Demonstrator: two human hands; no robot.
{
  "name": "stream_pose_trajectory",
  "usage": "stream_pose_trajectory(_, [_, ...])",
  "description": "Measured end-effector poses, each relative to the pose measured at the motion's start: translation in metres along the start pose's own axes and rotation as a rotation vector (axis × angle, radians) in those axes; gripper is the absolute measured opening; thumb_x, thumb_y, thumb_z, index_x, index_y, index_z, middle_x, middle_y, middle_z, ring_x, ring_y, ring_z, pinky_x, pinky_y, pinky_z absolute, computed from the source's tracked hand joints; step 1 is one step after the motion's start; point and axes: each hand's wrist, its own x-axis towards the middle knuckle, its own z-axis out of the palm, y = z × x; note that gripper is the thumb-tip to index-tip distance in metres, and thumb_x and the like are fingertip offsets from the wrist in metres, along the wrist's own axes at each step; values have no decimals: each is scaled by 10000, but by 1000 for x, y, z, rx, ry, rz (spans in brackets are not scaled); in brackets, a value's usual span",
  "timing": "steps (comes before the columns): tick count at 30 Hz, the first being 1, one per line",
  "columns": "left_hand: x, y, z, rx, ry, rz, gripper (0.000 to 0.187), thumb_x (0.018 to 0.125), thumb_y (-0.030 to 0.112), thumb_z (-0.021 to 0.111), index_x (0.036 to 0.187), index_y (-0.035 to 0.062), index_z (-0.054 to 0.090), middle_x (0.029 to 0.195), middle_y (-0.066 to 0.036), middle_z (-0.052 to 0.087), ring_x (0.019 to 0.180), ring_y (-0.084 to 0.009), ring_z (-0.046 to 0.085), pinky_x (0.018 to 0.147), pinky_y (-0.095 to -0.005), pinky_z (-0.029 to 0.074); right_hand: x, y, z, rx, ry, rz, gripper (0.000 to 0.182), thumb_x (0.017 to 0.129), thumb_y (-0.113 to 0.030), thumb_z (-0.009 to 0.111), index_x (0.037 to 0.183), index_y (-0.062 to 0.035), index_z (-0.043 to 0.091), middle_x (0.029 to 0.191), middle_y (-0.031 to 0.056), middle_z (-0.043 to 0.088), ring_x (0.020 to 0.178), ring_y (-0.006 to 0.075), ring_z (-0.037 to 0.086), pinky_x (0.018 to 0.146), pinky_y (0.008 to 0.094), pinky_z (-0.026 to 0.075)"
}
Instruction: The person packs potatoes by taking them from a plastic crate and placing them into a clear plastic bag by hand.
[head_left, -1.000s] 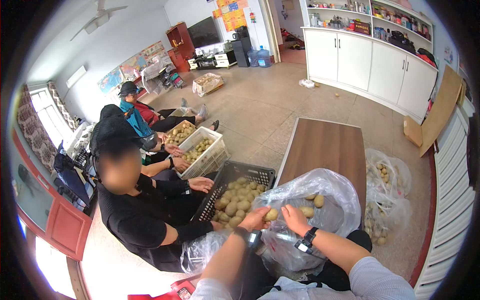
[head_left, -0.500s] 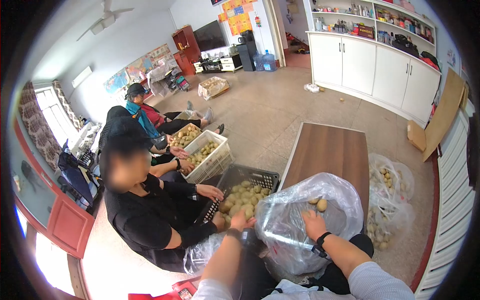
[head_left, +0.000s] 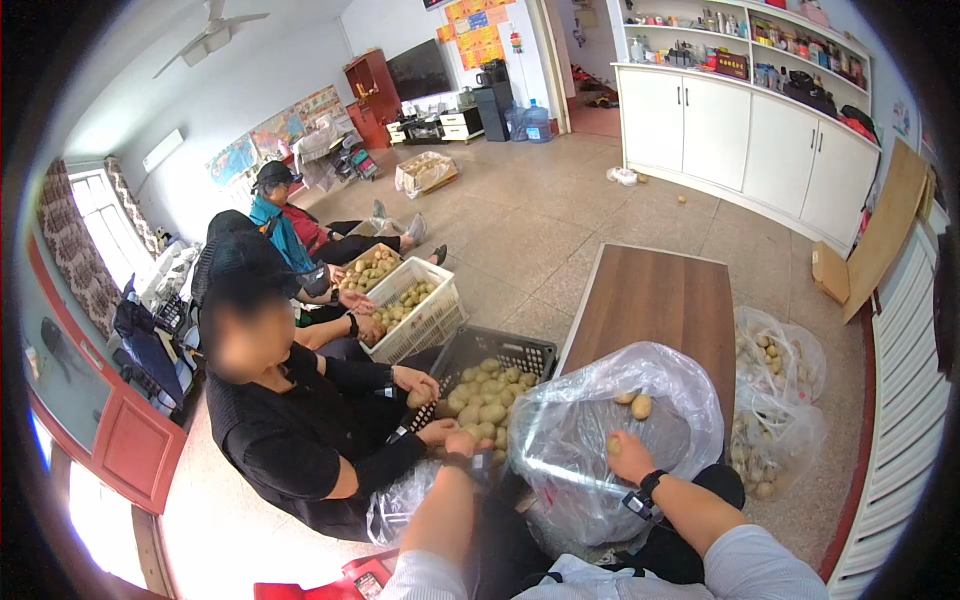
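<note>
My right hand (head_left: 630, 458) is over the mouth of a clear plastic bag (head_left: 560, 430), its fingers closed round a potato (head_left: 613, 446). Two more potatoes (head_left: 640, 406) lie inside the bag, just beyond that hand. At the near edge of a black crate (head_left: 540, 355) full of potatoes (head_left: 487, 396), my left hand (head_left: 461, 443) is beside a co-worker's hand (head_left: 436, 432). Its fingers are partly hidden, and whether it holds anything does not show. The co-worker's other hand (head_left: 414, 382) is at the crate's left rim with a potato.
A wooden table (head_left: 650, 300) stands behind the bag. Filled plastic bags (head_left: 775, 440) sit on the floor at right. White crates (head_left: 450, 300) with potatoes and more seated people (head_left: 290, 215) are at left. A cabinet (head_left: 720, 140) lines the back wall.
My left hand has drawn back slightly from the potatoes towards me. A potato now shows at my right hand's fingers. The co-worker's far hand has lifted a little with a potato.
</note>
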Motion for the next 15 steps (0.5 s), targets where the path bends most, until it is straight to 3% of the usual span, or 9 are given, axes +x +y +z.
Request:
stream_pose_trajectory(3, [5,-10,7,35,29,-24,419,889,251,620,1227,25,515,1115,-121,613,857,-249,655,733,-362,541,11,15,21,243,75,-39,528,763,-236,686,1244,-113,504,1074,243,587,1009,414,581,874,472,477])
stream_pose_trajectory(6, [9,-15,13,12,32,-21,442,890,275,623,1237,29,505,1128,-124,603,864,-253,647,726,-363,537,19,19,31,440,97,54,538,773,-242,700,1243,-75,498,1037,222,619,1001,392,598,874,444,479])
stream_pose_trajectory(7, [9,-16,15,-13,33,-18,449,891,284,624,1241,30,502,1132,-125,600,867,-254,644,723,-363,536,20,13,28,552,43,127,521,791,-231,684,1242,-51,494,1017,191,624,938,340,612,816,408,492])
stream_pose_trajectory(10, [22,-17,28,-538,-29,-86,472,892,308,628,1252,33,492,1146,-128,590,874,-258,636,716,-365,532,16,-18,6,816,-102,226,489,822,-211,652,1238,-12,491,986,136,625,804,225,605,691,329,495])
stream_pose_trajectory(11, [30,-15,35,-1030,-136,-182,480,893,317,629,1255,34,489,1150,-129,586,877,-259,633,714,-365,531,14,-30,-1,968,-191,253,473,834,-202,637,1234,4,492,975,113,622,733,162,583,624,286,484])
stream_pose_trajectory(12, [38,-14,42,-1451,-244,-284,488,893,325,630,1259,36,486,1154,-130,583,879,-261,631,711,-366,529,13,-41,-5,969,-191,252,473,834,-202,637,1234,4,492,975,113,622,733,162,583,624,286,484])
stream_pose_trajectory(13, [40,-7,42,-1681,-340,-376,496,894,333,631,1262,37,482,1159,-131,579,882,-262,628,709,-366,528,12,-51,-8,1004,-213,233,457,854,-219,628,1232,1,496,966,104,617,685,135,555,583,265,462])
stream_pose_trajectory(15, [6,37,10,-1533,-313,-280,487,899,362,619,1247,47,490,1144,-131,584,805,-245,628,632,-353,514,11,-73,-17,1039,-237,215,443,873,-236,619,1230,-2,500,958,96,611,637,107,526,541,243,440])
